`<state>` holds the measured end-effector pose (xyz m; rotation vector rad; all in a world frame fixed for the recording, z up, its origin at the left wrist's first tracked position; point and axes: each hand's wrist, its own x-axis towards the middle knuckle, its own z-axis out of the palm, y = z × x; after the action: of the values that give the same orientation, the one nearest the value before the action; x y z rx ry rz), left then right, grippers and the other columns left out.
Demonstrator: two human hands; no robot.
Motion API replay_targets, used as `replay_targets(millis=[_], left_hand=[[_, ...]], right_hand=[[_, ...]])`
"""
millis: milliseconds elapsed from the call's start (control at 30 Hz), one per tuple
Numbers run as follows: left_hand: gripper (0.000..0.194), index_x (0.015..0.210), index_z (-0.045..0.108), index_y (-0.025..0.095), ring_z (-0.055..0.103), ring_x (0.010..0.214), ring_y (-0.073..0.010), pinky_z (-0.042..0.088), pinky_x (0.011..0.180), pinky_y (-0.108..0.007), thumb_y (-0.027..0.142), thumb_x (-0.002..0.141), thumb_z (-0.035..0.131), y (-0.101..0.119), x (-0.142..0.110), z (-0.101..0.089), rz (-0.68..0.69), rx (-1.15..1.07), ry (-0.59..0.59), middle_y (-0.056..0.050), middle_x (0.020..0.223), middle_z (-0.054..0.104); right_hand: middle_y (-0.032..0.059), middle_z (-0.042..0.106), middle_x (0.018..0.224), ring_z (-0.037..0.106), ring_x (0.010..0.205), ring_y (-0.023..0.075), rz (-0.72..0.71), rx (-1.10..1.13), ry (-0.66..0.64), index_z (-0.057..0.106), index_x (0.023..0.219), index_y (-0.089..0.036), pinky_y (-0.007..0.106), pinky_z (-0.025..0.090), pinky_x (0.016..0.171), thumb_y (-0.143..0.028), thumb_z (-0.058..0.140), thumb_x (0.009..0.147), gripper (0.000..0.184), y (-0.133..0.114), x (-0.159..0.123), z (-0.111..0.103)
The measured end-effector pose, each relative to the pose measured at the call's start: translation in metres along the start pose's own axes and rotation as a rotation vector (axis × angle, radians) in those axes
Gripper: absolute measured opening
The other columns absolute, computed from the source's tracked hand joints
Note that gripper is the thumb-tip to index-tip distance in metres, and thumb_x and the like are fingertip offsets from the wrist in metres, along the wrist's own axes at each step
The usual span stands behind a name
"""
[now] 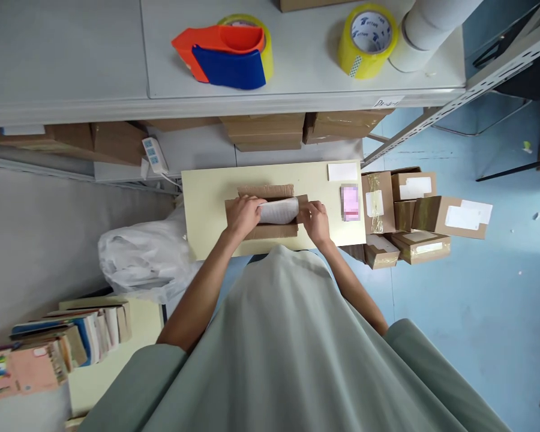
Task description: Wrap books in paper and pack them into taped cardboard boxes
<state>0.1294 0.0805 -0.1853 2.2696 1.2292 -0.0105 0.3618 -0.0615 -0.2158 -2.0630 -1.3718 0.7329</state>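
Two hands at an open carton [269,191], a pale wrapped item between them.
The left hand [245,215] covers one end flap, its curled fingertips touching the item [279,212]; the right hand [315,222] bends its fingers at the opposite flap, whether pinching it I cannot tell. The item lies in the carton, its underside hidden. Right of the hands, on the tabletop [207,207], a pink card [350,203] is too blurred to read.
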Motion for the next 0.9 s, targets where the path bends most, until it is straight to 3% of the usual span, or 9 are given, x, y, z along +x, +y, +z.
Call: replay_targets(millis=[267, 400, 500, 600, 700, 800, 900], left_hand=[[0.042, 0.12, 0.089, 0.024, 0.071, 0.12, -0.0367, 0.048, 0.114, -0.051, 0.005, 0.094, 0.062, 0.007, 0.021, 0.028, -0.037, 0.119, -0.194, -0.017, 0.114, 0.083], [0.042, 0.116, 0.088, 0.018, 0.075, 0.114, -0.037, 0.053, 0.107, -0.049, 0.001, 0.092, 0.058, 0.01, 0.023, 0.033, -0.091, 0.199, -0.276, -0.021, 0.11, 0.084], [0.046, 0.124, 0.084, 0.017, 0.077, 0.113, -0.0356, 0.057, 0.101, -0.046, 0.0, 0.093, 0.055, 0.009, 0.014, 0.032, -0.105, 0.185, -0.268, -0.021, 0.118, 0.083], [0.051, 0.139, 0.078, 0.021, 0.073, 0.127, -0.0325, 0.057, 0.108, -0.044, 0.004, 0.098, 0.053, 0.003, -0.007, 0.028, -0.083, 0.107, -0.171, -0.016, 0.138, 0.079], [0.05, 0.151, 0.07, 0.022, 0.061, 0.146, -0.0341, 0.049, 0.123, -0.05, 0.016, 0.103, 0.055, -0.012, -0.038, 0.024, -0.097, -0.007, 0.063, -0.015, 0.158, 0.068], [0.064, 0.164, 0.054, 0.017, 0.046, 0.16, -0.0415, 0.04, 0.13, -0.06, 0.03, 0.102, 0.066, -0.033, -0.065, 0.024, -0.245, -0.065, 0.311, -0.022, 0.169, 0.054], [0.087, 0.171, 0.038, 0.012, 0.05, 0.156, -0.0451, 0.041, 0.128, -0.062, 0.037, 0.097, 0.076, -0.05, -0.082, 0.027, -0.384, -0.162, 0.356, -0.028, 0.16, 0.059]], right_hand=[[0.0128, 0.07, 0.12, 0.064, 0.111, 0.0296, -0.043, 0.048, 0.007, 0.076, 0.111, -0.023, 0.045, 0.063, 0.097, -0.01, 0.053, 0.1, 0.029, 0.0, -0.004, -0.005], [0.0124, 0.071, 0.118, 0.065, 0.109, 0.0291, -0.053, 0.048, 0.017, 0.076, 0.108, -0.024, 0.045, 0.064, 0.097, -0.009, 0.054, 0.098, 0.029, -0.003, -0.008, -0.007], [0.0117, 0.073, 0.117, 0.067, 0.109, 0.0283, -0.058, 0.057, 0.018, 0.076, 0.108, -0.024, 0.046, 0.064, 0.099, -0.012, 0.053, 0.1, 0.027, -0.005, -0.009, -0.01], [0.0113, 0.073, 0.121, 0.071, 0.108, 0.027, -0.065, 0.087, 0.008, 0.076, 0.111, -0.025, 0.047, 0.064, 0.099, -0.017, 0.053, 0.103, 0.026, -0.008, -0.011, -0.015], [0.0135, 0.069, 0.136, 0.076, 0.103, 0.0249, -0.018, 0.149, 0.034, 0.074, 0.12, -0.024, 0.045, 0.067, 0.094, -0.027, 0.057, 0.104, 0.024, -0.011, -0.011, -0.018], [0.016, 0.068, 0.141, 0.079, 0.099, 0.025, 0.056, 0.19, 0.03, 0.07, 0.13, -0.023, 0.046, 0.069, 0.09, -0.036, 0.062, 0.102, 0.031, -0.012, -0.013, -0.02], [0.0152, 0.077, 0.13, 0.08, 0.097, 0.0271, 0.101, 0.197, -0.018, 0.065, 0.138, -0.022, 0.047, 0.07, 0.088, -0.039, 0.063, 0.102, 0.04, -0.015, -0.015, -0.019]])
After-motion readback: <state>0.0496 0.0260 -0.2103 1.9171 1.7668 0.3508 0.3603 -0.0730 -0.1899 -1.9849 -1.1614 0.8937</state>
